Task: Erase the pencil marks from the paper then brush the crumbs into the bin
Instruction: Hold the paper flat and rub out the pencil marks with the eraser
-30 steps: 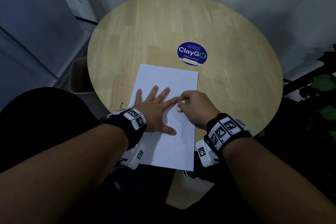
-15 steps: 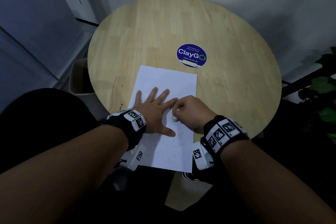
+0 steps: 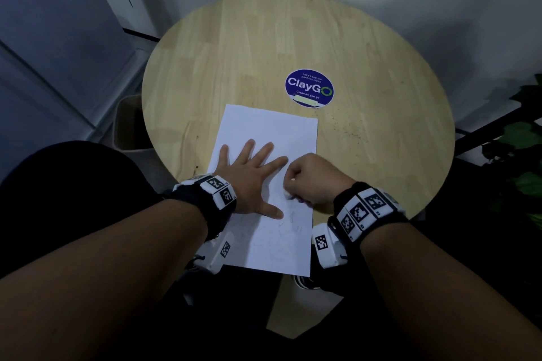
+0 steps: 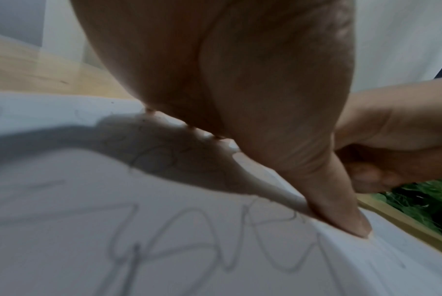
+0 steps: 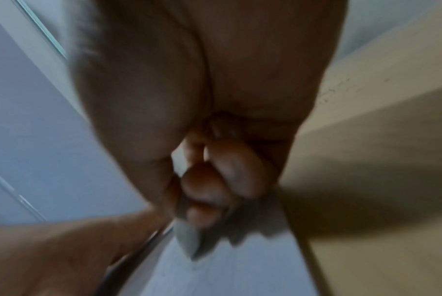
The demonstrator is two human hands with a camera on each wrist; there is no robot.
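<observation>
Left hand is spread flat on the paper, fingers straight, pinning the sheet. Right hand has its grip clenched round a small white eraser, tip down on the page just at 3 o'clock of the left thumb. Pencil marks run thick across the near half, so plenty is left to rub out.

The risk, as I read it: the left-wrist view shows the sheet puckering under the thumb, and a hard stroke towards that ridge could crease or tear it. The near end of the paper looks to overhang the surface at 6 o'clock, so rubbing there has no backing.

Dark crumbs lie scattered at 2 o'clock of the paper, on the opposite side from the bin, which sits on the floor below the rim at 9 o'clock. Sweeping them across means crossing the sheet. A round blue ClayGo sticker sits at 12 o'clock; a green plant stands off at 3 o'clock.
</observation>
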